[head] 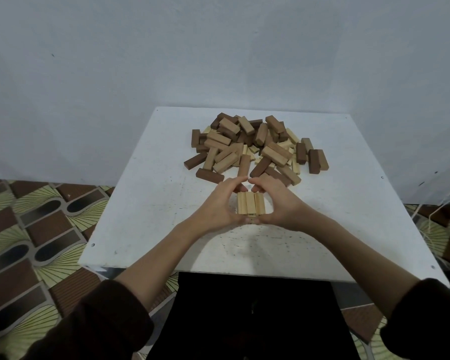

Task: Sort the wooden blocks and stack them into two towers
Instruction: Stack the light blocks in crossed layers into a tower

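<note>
— Where is the work sitting on your feed?

— I see a small stack of pale wooden blocks (250, 203) on the white square desk (140, 203), toward its near middle. The top layer is three blocks side by side, running away from me, and the edge of another layer shows under it.

— And the hands?

— My left hand (216, 206) and right hand (278, 203) ring that stack from either side. The fingers (234, 183) of both curl round its far end, tips almost meeting, with the thumbs at the near end. I cannot tell whether the palms touch its sides.

— Anything crowding them?

— The loose pile of wooden blocks (255, 146) lies just behind, with dark, mid-brown and pale pieces mixed and overlapping. One dark brown block (209, 175) lies flat just beside the left fingertips. A mid-brown block (244, 165) points straight at the gap between the two hands. A few more sit apart at the pile's right edge.

— Surroundings?

— A pale blue-grey wall (218, 48) stands behind the desk, and patterned tile floor (24, 229) shows to both sides. A white cord (431, 216) trails off the right. My dark sleeves (102, 320) cover the forearms low in the view.
</note>
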The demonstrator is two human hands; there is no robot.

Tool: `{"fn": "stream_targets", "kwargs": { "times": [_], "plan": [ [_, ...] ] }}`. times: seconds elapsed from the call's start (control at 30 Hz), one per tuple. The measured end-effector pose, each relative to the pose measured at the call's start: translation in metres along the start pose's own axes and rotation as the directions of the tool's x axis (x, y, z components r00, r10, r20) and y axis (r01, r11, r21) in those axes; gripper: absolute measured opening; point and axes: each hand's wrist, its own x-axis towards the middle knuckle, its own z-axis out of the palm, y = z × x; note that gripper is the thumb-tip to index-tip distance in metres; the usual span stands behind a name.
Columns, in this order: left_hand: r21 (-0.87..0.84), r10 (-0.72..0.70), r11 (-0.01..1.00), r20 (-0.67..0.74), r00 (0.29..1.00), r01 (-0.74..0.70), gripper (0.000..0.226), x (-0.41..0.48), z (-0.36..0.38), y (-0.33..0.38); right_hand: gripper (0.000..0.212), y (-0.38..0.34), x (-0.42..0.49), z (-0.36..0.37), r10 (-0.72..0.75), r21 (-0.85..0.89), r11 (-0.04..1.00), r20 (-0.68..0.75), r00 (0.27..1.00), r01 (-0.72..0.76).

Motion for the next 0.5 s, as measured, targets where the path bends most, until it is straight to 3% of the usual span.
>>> {"fn": "stream_targets", "kwargs": {
  "times": [0.5],
  "plan": [
    [-0.078, -0.029, 0.997, -0.029, 0.999, 0.027, 0.089, 0.0001, 0.0059, -0.0061, 0.085, 0.0052, 0.0049, 0.0021, -0.018, 0.073, 0.997, 0.006, 1.000, 0.018]
  ]
}}
